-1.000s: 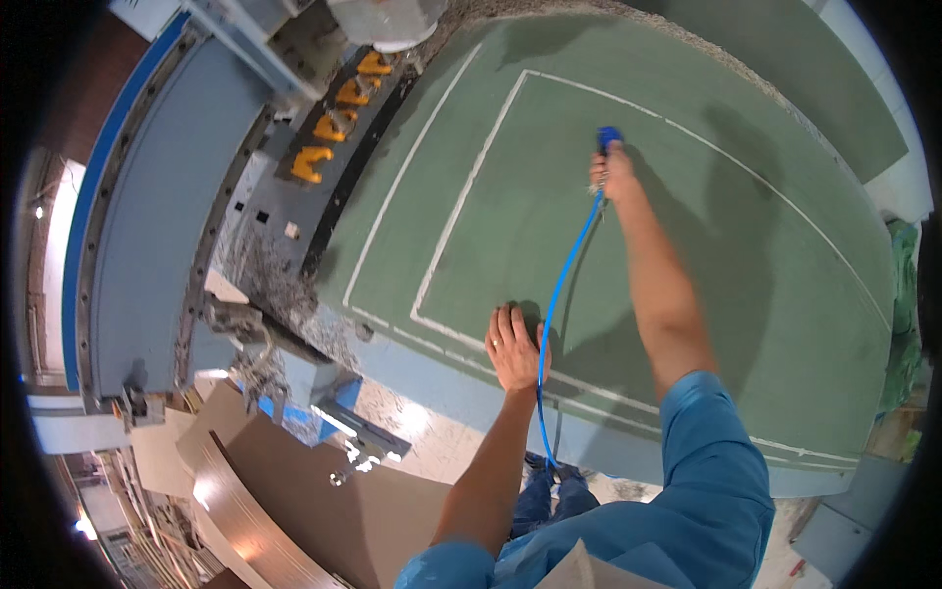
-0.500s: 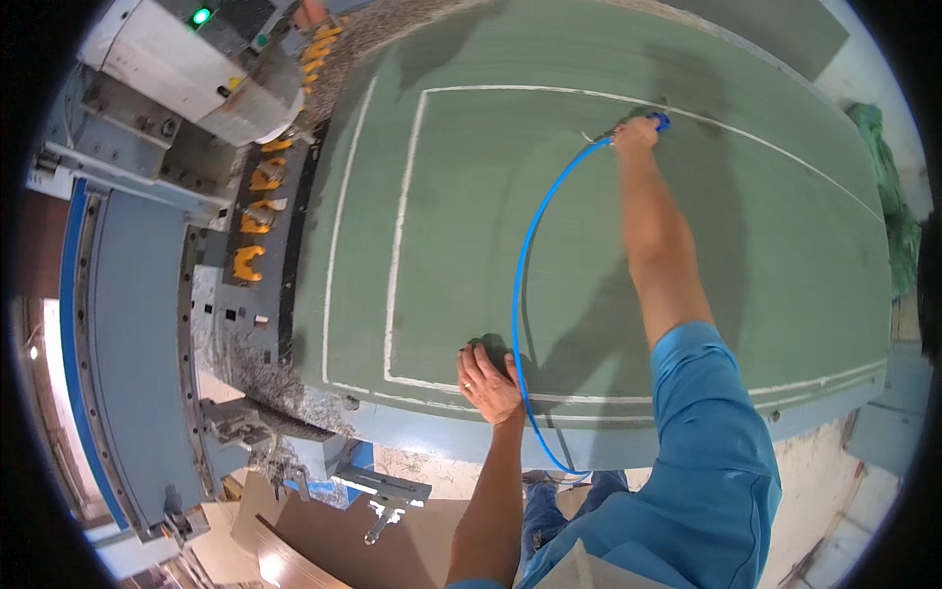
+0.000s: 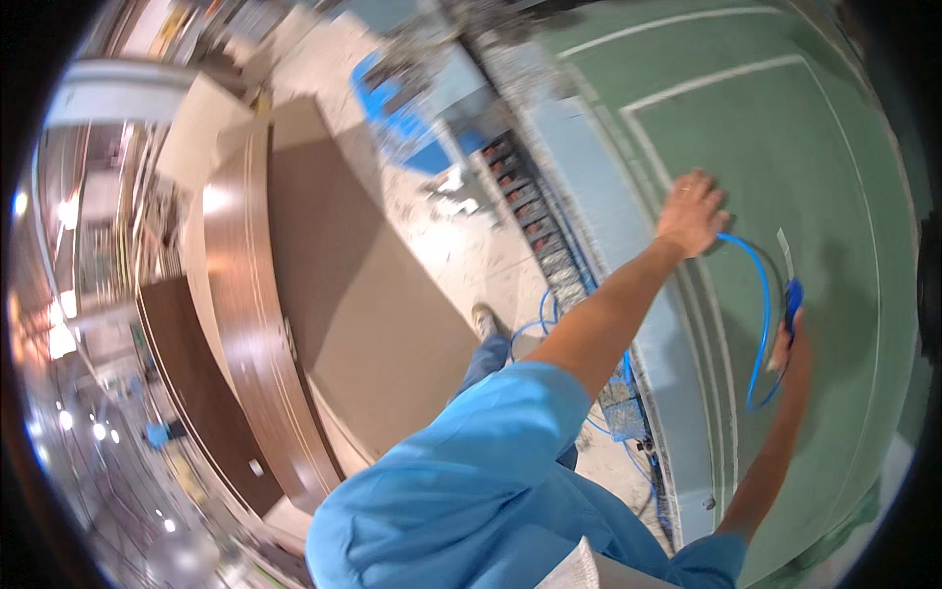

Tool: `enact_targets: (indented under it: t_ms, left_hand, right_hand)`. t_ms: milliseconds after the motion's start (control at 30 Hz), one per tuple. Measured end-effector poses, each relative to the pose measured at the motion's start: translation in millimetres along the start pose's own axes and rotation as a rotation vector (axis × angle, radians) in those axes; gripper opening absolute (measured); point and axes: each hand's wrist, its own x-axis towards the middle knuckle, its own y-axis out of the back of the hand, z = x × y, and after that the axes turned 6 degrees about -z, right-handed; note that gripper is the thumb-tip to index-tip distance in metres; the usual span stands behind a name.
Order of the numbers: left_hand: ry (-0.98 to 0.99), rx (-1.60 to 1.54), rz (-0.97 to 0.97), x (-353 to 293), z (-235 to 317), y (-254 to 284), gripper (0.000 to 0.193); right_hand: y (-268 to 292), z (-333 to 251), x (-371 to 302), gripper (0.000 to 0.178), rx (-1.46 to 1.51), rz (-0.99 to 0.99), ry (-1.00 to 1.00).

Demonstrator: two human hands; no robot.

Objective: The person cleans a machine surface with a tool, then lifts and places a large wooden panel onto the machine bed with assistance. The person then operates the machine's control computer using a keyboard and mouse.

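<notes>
A large green board with whitish lines marked along its edges lies at the right. My left hand rests palm down on it near the close edge, fingers slightly spread. A blue air hose passes at the thumb side and out of sight beneath the hand and forearm, then curves down to my right hand. My right hand is closed round a blue air blow gun. Its thin nozzle points away over the board. The right fingers are partly hidden.
A pale blue machine edge borders the board, with a row of dark and reddish parts beside it. More blue hose runs over the floor by my legs. Brown panels and a wood-grain board fill the left. A blue object lies on the floor.
The view has swung left toward the brown panels. My right hand has brought the blow gun back from the board's far side, closer to my body; my left hand stays by the near edge.
</notes>
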Motion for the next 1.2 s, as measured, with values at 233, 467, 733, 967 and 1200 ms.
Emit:
enact_targets:
  t_ms: [233,467,733,967,1200]
  left_hand:
    - [-0.018,-0.404,-0.314,-223,-25,108,0.046]
    - [0.918,-0.179,-0.556,-575,-172,298,0.049]
    - [1.653,0.055,0.018,-786,-276,484,0.052]
    - [1.423,-0.750,0.728,-698,-243,465,0.034]
    - [1.406,-0.852,0.606,-620,-241,507,0.037]
  right_hand:
    - [-162,59,-190,0.058,-0.024,-0.005,-0.292]
    - [-257,21,-198,0.059,0.336,0.005,-0.023]
    - [-415,-95,-157,0.032,-0.137,-0.106,0.462]
    - [-635,-99,-133,0.027,-0.768,-0.735,0.517]
    - [-864,-7,31,0.016,-0.939,-0.589,0.401]
